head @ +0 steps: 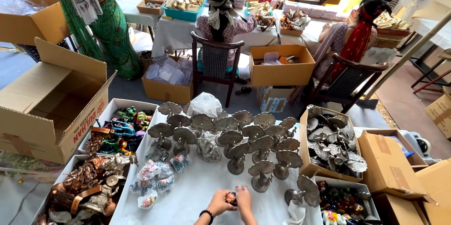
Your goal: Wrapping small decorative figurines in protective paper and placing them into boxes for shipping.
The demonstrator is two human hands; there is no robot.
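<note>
Gripping one small dark ornament (230, 198) between left hand (219, 202) and right hand (244, 199) at the table's (197, 192) near edge, with rows of metal leaf stands (244, 145) already set out behind and boxfuls (331, 142) left.

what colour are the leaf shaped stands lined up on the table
Dull silver-grey metal, seen in the head view: the leaf-shaped stands on the white table.

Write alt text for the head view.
Left hand and right hand together hold a small colourful figurine over a white table crowded with grey metal leaf-shaped stands and boxes of figurines.
</note>
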